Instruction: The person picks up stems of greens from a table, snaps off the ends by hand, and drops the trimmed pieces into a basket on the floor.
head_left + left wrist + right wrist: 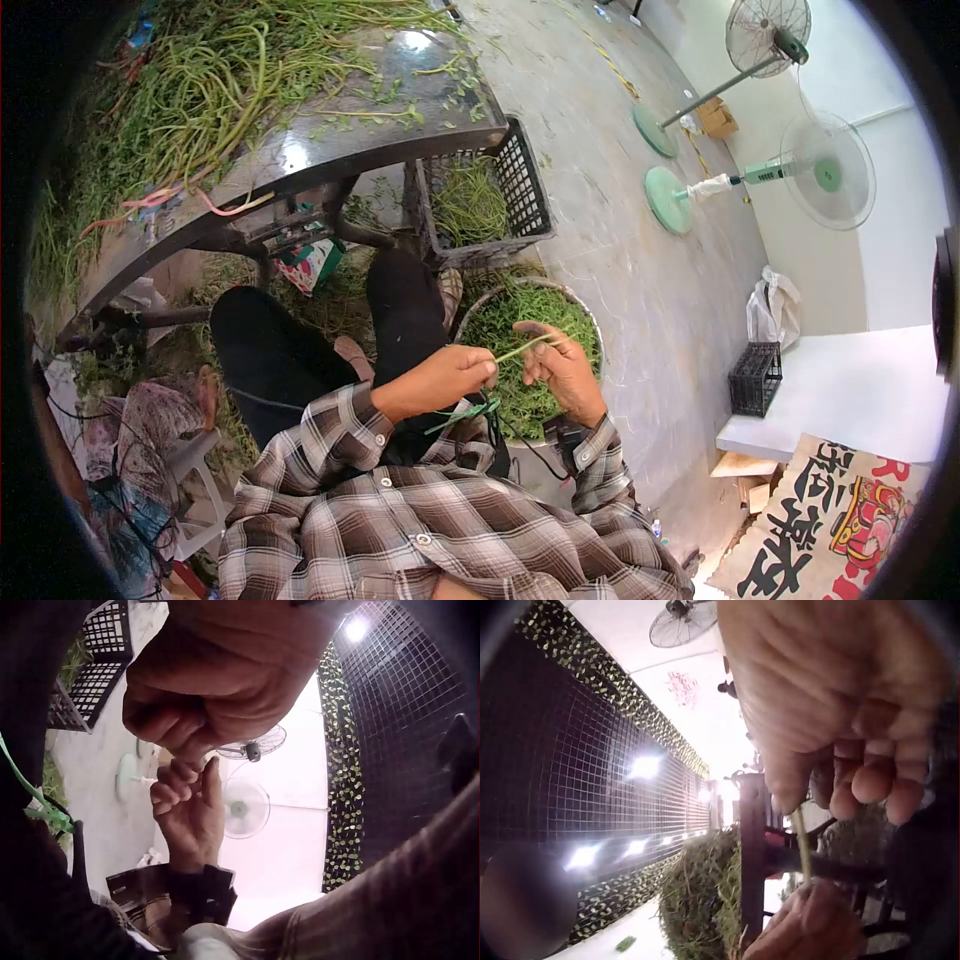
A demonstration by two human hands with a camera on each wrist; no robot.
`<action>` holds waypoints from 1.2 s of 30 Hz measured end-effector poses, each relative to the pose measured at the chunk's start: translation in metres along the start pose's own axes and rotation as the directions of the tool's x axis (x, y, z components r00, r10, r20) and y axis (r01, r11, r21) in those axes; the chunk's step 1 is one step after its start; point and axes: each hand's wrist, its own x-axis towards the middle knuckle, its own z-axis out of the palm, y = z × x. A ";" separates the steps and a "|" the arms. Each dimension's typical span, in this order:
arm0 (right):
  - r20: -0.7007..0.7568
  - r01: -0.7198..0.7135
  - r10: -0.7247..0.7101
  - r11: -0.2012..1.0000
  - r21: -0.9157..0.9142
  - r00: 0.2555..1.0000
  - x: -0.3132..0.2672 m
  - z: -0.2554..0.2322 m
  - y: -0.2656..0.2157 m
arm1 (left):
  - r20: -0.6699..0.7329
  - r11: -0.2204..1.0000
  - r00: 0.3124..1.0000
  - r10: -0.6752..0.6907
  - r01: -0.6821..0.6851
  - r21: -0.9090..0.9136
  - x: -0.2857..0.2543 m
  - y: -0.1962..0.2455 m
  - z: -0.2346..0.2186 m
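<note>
A thin green stem (522,349) spans the two hands above a round tub (601,345) of cut greens. The left hand (440,382) grips one end with curled fingers. At the other end, the right hand (566,376) pinches the stem between thumb and forefinger. In the right wrist view the stem (803,844) runs from the right hand (840,712) down to the left hand (810,926). In the left wrist view the left hand (217,682) covers most of the stem, with the right hand (193,817) below it.
A table (400,140) heaped with long green stems (230,90) stands at the upper left. Beside it a black crate (535,190) holds more stems. Green-based fans (668,200) stand on the floor at the right. A strip of green string (470,411) hangs near the lap.
</note>
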 end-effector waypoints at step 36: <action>0.123 0.484 -0.540 0.602 -0.635 0.833 0.151 0.064 -0.074 | -0.872 0.872 0.457 0.176 -0.484 -0.077 -0.170 0.039 -0.114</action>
